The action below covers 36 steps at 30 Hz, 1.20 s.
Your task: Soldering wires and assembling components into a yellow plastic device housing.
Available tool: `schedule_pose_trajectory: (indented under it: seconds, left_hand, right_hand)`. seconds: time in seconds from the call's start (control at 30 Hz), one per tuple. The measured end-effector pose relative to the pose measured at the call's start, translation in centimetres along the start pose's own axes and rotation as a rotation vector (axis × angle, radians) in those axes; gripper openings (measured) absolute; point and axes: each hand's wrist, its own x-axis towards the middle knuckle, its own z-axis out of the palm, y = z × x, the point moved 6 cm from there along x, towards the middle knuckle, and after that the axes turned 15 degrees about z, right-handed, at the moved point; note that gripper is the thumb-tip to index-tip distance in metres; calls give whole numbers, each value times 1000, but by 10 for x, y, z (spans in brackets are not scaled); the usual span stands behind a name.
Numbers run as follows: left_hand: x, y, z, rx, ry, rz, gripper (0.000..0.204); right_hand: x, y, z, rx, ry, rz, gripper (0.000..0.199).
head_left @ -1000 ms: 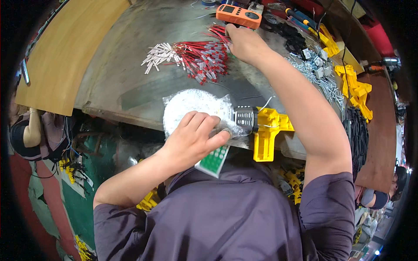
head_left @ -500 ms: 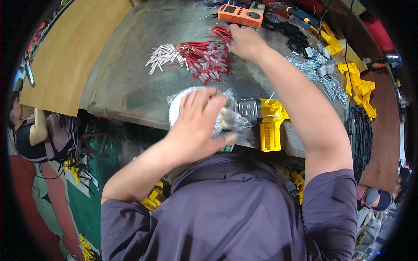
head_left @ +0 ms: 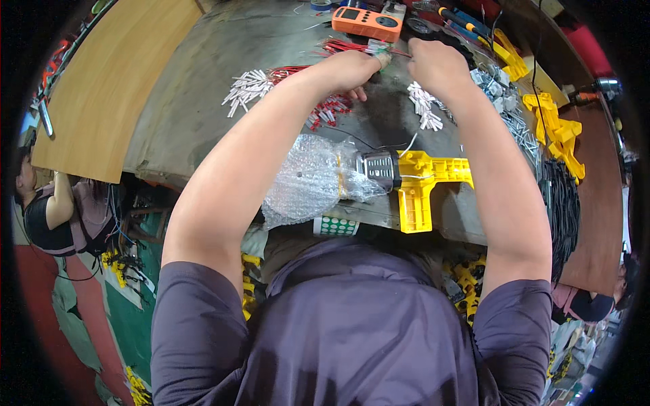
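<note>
My left hand (head_left: pixel 355 71) reaches to the far side of the bench. Its fingers are closed on a bunch of red wires (head_left: pixel 345 46) with pale clear sleeves at their ends. Its thumb has a pale wrapping. Close by, my right hand (head_left: pixel 439 66) pinches a thin red wire (head_left: pixel 400 53) stretched between the two hands. Below the right hand is a cluster of white sleeve ends (head_left: pixel 425 107). More red wires (head_left: pixel 332 111) with white tips (head_left: pixel 247 88) lie partly under my left forearm. Nearer me sits a yellow tool housing half (head_left: pixel 416 196) with a motor-like metal part, beside a bubble-wrap bag (head_left: pixel 305 179).
An orange meter (head_left: pixel 367 24) lies beyond my hands. To the right are metal screws (head_left: pixel 518 128), yellow housing parts (head_left: pixel 555 132) and black cords (head_left: pixel 563 216). A sheet of green round stickers (head_left: pixel 336 226) is at the near edge. Another person (head_left: pixel 61 203) is at far left.
My left hand has moved from the bubble-wrap bag up to the red wires. My right hand has shifted right, holding a wire. A white-tipped cluster now shows below it.
</note>
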Motion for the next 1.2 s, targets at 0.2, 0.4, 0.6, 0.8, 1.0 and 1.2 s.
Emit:
schedule_pose_trajectory:
  seconds: [0.2,0.4,0.6,0.8,1.0,1.2]
  left_hand:
    - [-2,29,8,95,-76,66,62]
    - [-14,55,17,21,93,249,55]
    - [-57,97,36,337,54,497,33]
    - [-131,100,71,532,23,765,48]
    - [-140,90,82,516,-31,814,61]
    - [-142,68,69,543,-31,606,77]
  right_hand:
    - [-25,38,-30,342,213,-73,28]
    - [-71,27,-28,572,197,-143,27]
    - [-107,39,-28,557,186,-150,22]
    - [-147,60,27,1207,-349,48,16]
    - [-156,41,21,644,-73,-230,19]
    - [-152,29,4,566,-190,-335,14]
